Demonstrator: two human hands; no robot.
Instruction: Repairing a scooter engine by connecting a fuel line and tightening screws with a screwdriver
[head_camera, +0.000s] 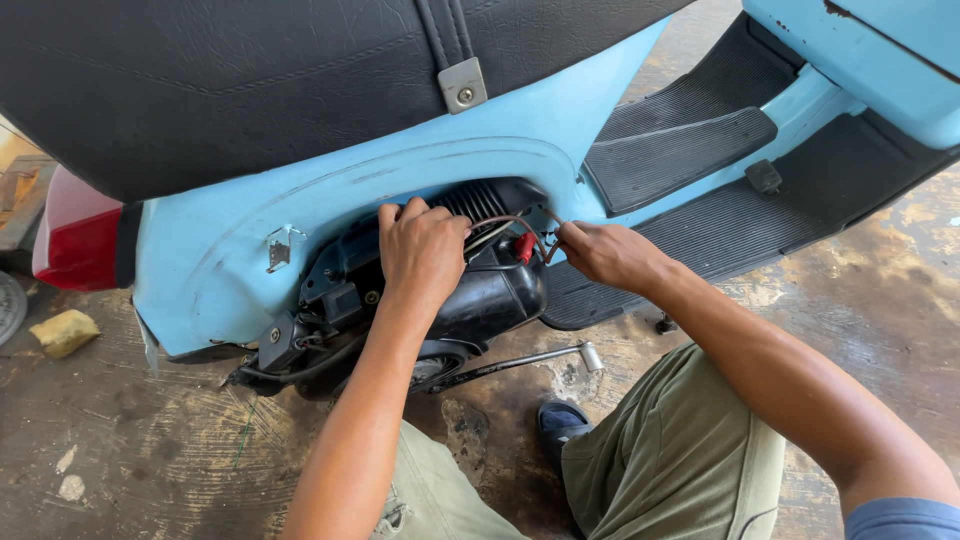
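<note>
Two hands at the engine bay: left hand (420, 250) curled over the black ribbed metal engine casing (480, 285); right hand (600, 255) pinches thin brown wires (520, 222) (red connector beside). Risk: hard tugging may snap them. Beyond, pale-blue scooter body (230, 230).

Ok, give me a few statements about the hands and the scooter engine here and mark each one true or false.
1. The left hand rests on the black engine inside the open side of the light blue scooter. True.
2. The right hand holds a wrench. False: it pinches thin wires near a small red cap.
3. The scooter's seat is white. False: it is black.
4. A metal kick lever sticks out below the engine. True.
5. A yellowish sponge lies on the floor near the rear light. True.
</note>
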